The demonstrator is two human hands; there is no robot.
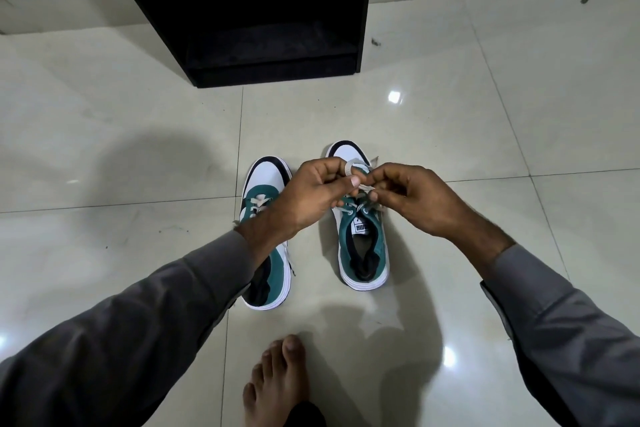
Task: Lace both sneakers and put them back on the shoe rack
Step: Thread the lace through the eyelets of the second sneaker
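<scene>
A person crouched on a tiled floor (485,149) ties the lace (364,188) of the right-hand sneaker (363,253), both hands meeting over its tongue. The left hand (311,198) has its fingers (354,181) clamped on a loop of lace that wraps one finger; the right hand (415,198) pinches the other strand just beside it, fingers together. The step in hand appears to be the bow on this shoe, its eyelets looking already threaded. The left-hand sneaker (266,184) stands just beside it, partly under the forearm, laces crossed at the front; whether it is tied cannot be told. Next, the knot wants drawing tight, then both shoes go to the black shoe rack (249,45) standing beyond them. A white tongue label reads "PUMA", seen upside down. A bare foot (277,378) rests near.
</scene>
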